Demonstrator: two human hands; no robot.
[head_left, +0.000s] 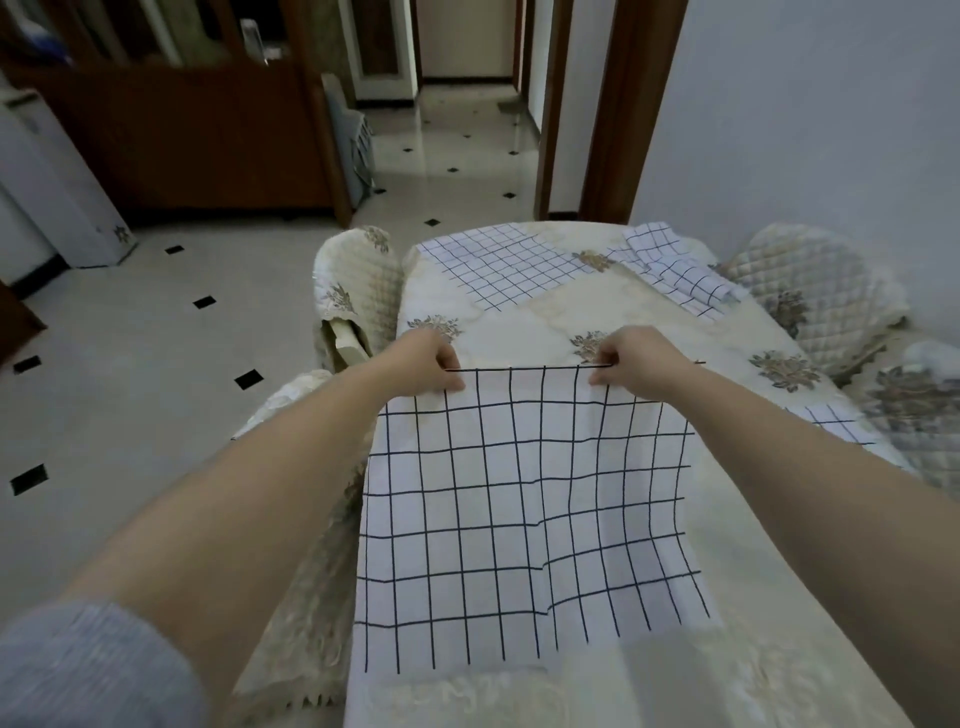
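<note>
Sofa seat (545, 322): nearest cloth (519, 493) over the near end, left hand (431, 364) and right hand (639, 364) at its far edge. Second cloth (498, 270) at far-left corner, third cloth (670, 270) far-right. Armrest (353, 280) beside the left edge.

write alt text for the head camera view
A person's left hand and right hand pinch the far edge of a white grid cloth spread on a cream floral sofa cover. A flat grid cloth and a crumpled grid cloth lie beyond it.

Left hand (428, 361) and right hand (636, 361) pinch the far edge of a white black-gridded cloth (524, 499) over a cream floral quilted sofa (545, 317) (two similar cloths lie beyond).
</note>
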